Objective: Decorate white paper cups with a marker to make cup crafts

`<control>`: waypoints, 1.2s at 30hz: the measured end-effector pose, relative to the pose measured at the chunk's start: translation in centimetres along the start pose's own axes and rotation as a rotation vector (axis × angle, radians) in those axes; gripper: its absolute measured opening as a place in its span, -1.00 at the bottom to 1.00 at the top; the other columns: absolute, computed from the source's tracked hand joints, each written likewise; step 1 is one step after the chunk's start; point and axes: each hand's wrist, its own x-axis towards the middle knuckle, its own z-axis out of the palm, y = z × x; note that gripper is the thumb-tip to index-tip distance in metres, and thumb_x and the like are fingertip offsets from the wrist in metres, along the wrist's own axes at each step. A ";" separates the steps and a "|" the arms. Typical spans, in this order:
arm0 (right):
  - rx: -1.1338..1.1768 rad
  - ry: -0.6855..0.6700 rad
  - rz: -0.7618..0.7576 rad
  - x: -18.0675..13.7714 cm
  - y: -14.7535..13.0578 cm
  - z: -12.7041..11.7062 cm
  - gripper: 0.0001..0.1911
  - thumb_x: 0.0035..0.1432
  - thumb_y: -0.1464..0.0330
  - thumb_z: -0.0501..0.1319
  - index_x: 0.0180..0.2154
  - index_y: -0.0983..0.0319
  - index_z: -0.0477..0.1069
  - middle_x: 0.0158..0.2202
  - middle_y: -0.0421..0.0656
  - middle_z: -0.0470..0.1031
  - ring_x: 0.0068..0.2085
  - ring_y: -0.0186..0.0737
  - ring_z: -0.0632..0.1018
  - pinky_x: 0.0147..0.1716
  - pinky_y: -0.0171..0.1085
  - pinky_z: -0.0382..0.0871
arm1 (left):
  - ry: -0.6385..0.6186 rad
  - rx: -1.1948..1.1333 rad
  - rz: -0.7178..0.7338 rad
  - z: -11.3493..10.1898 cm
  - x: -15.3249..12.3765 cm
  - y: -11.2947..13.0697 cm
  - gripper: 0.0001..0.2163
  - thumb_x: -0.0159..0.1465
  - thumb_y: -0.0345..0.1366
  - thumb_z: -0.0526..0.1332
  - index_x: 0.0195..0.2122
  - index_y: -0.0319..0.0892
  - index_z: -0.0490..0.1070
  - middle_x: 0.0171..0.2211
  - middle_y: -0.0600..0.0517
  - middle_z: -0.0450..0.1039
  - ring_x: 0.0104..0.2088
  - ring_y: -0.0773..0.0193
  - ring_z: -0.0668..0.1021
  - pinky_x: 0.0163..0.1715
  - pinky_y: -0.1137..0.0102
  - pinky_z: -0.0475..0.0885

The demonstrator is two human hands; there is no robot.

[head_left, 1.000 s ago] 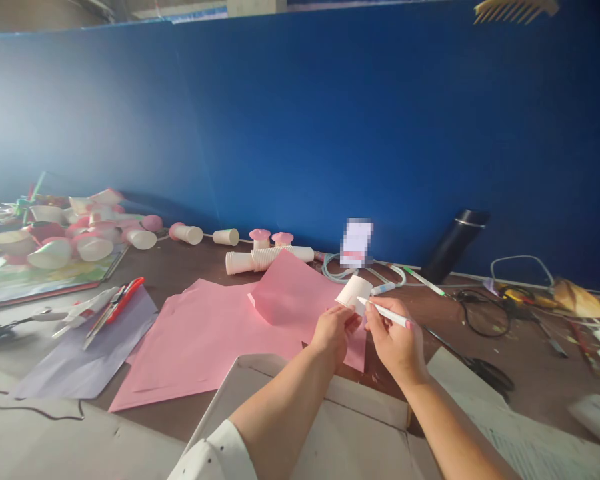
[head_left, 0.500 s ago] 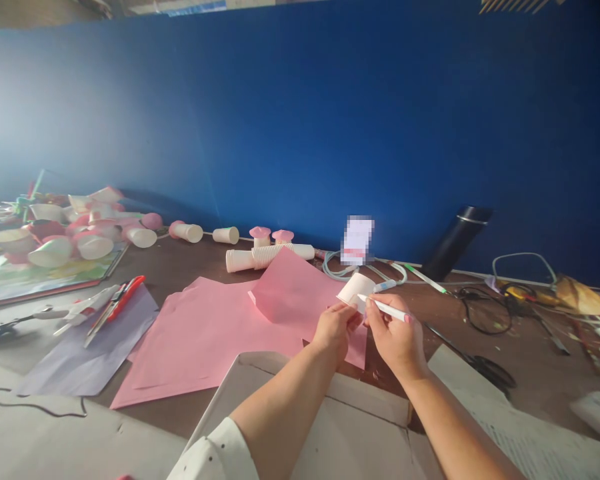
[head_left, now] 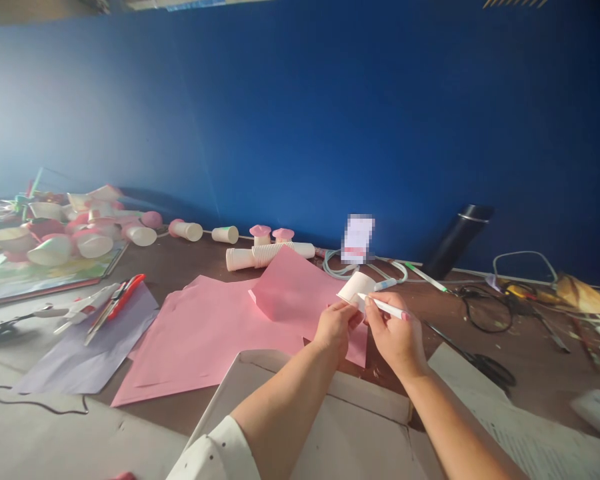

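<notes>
My left hand (head_left: 336, 329) pinches a small white paper cup (head_left: 356, 288), held on its side just above the pink paper sheets (head_left: 215, 333). My right hand (head_left: 395, 337) grips a white pen (head_left: 384, 307) with its tip touching the cup's side. Both hands hover over the near middle of the brown table (head_left: 180, 263), above an open cardboard box flap (head_left: 290, 373).
A row of stacked paper cups (head_left: 267, 255) lies behind the pink sheets. Pink-topped cups pile on a board (head_left: 55, 240) at far left. Box cutters (head_left: 105, 303) lie on lilac paper. A black flask (head_left: 455, 241), cables (head_left: 485, 313) and scissors (head_left: 485, 367) are at right.
The view has drifted slightly; the hands, cup and pen stay almost in place, with the cup turned a little.
</notes>
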 end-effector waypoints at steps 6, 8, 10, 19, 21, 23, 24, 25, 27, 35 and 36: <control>-0.027 0.021 -0.041 0.0 -0.1 0.0 -0.77 0.19 0.21 0.15 -0.24 0.24 0.41 -0.37 -0.08 0.56 -0.36 -0.17 0.60 -0.37 -0.31 0.44 | -0.013 -0.031 -0.013 0.1 -0.1 0.2 -0.90 0.01 -0.38 0.32 -0.50 -0.29 0.43 -0.49 -0.02 0.42 -0.39 0.28 0.51 -0.13 0.35 0.39; -0.028 0.031 -0.043 0.0 -0.1 0.0 -0.77 0.19 0.22 0.15 -0.24 0.24 0.41 -0.38 -0.09 0.56 -0.36 -0.19 0.60 -0.38 -0.32 0.43 | -0.022 -0.039 -0.023 0.2 -0.2 0.3 -0.91 0.03 -0.39 0.31 -0.49 -0.30 0.43 -0.50 -0.02 0.42 -0.40 0.29 0.51 -0.15 0.36 0.41; -0.028 0.033 -0.037 0.0 -0.1 0.1 -0.78 0.19 0.22 0.15 -0.24 0.24 0.41 -0.38 -0.10 0.56 -0.37 -0.20 0.59 -0.38 -0.33 0.43 | -0.021 -0.050 -0.031 0.2 -0.3 0.4 -0.93 0.04 -0.41 0.30 -0.49 -0.32 0.43 -0.50 -0.02 0.42 -0.42 0.30 0.50 -0.17 0.37 0.41; -0.024 0.028 0.014 -0.2 0.2 0.1 -0.77 0.18 0.20 0.16 -0.24 0.22 0.42 -0.38 -0.11 0.57 -0.37 -0.20 0.60 -0.42 -0.34 0.42 | 0.006 -0.074 -0.053 0.6 -0.6 0.7 -0.97 0.08 -0.49 0.23 -0.48 -0.34 0.42 -0.48 -0.05 0.40 -0.44 0.35 0.47 -0.24 0.42 0.42; -0.018 0.021 0.024 -0.2 0.2 0.1 -0.76 0.18 0.20 0.16 -0.24 0.22 0.42 -0.39 -0.11 0.57 -0.38 -0.20 0.60 -0.42 -0.34 0.42 | 0.015 -0.080 -0.056 0.5 -0.5 0.7 -0.97 0.09 -0.49 0.23 -0.49 -0.34 0.41 -0.51 -0.02 0.37 -0.45 0.36 0.47 -0.26 0.44 0.42; -0.012 0.017 0.032 -0.2 0.2 0.0 -0.76 0.18 0.19 0.16 -0.24 0.22 0.42 -0.39 -0.11 0.57 -0.38 -0.19 0.60 -0.42 -0.33 0.42 | 0.023 -0.090 -0.054 0.4 -0.4 0.6 -0.95 0.10 -0.50 0.22 -0.50 -0.33 0.40 -0.54 0.01 0.34 -0.47 0.38 0.45 -0.27 0.45 0.43; -0.011 0.016 0.035 -0.2 0.2 0.0 -0.76 0.18 0.19 0.15 -0.24 0.22 0.42 -0.39 -0.10 0.57 -0.39 -0.19 0.60 -0.42 -0.33 0.42 | 0.023 -0.094 -0.052 0.3 -0.3 0.5 -0.95 0.10 -0.50 0.22 -0.50 -0.33 0.40 -0.55 0.02 0.32 -0.48 0.39 0.45 -0.27 0.45 0.43; -0.010 0.016 0.037 -0.2 0.2 0.0 -0.76 0.18 0.19 0.15 -0.24 0.22 0.42 -0.39 -0.10 0.57 -0.39 -0.20 0.60 -0.42 -0.33 0.42 | 0.022 -0.098 -0.049 0.2 -0.3 0.5 -0.94 0.10 -0.51 0.22 -0.51 -0.33 0.39 -0.55 0.03 0.31 -0.48 0.39 0.44 -0.27 0.45 0.43; -0.007 0.011 0.042 -0.2 0.2 -0.1 -0.76 0.18 0.19 0.15 -0.24 0.22 0.42 -0.39 -0.10 0.57 -0.38 -0.20 0.60 -0.42 -0.34 0.42 | 0.013 -0.101 -0.047 0.1 -0.2 0.4 -0.94 0.09 -0.50 0.22 -0.51 -0.33 0.39 -0.56 0.03 0.31 -0.48 0.39 0.44 -0.27 0.44 0.43; 0.006 -0.006 0.059 -0.2 0.1 -0.2 -0.74 0.18 0.18 0.15 -0.23 0.23 0.42 -0.41 -0.09 0.57 -0.41 -0.20 0.60 -0.45 -0.34 0.42 | 0.010 -0.114 -0.046 0.0 -0.1 0.3 -0.94 0.08 -0.50 0.24 -0.51 -0.32 0.38 -0.55 0.04 0.30 -0.49 0.40 0.44 -0.27 0.44 0.43; 0.009 -0.010 0.058 -0.2 0.1 -0.2 -0.74 0.18 0.18 0.15 -0.23 0.23 0.42 -0.40 -0.09 0.57 -0.41 -0.19 0.60 -0.45 -0.33 0.42 | 0.010 -0.117 -0.049 0.0 -0.1 0.3 -0.93 0.08 -0.49 0.24 -0.51 -0.32 0.37 -0.55 0.04 0.30 -0.48 0.40 0.44 -0.26 0.44 0.43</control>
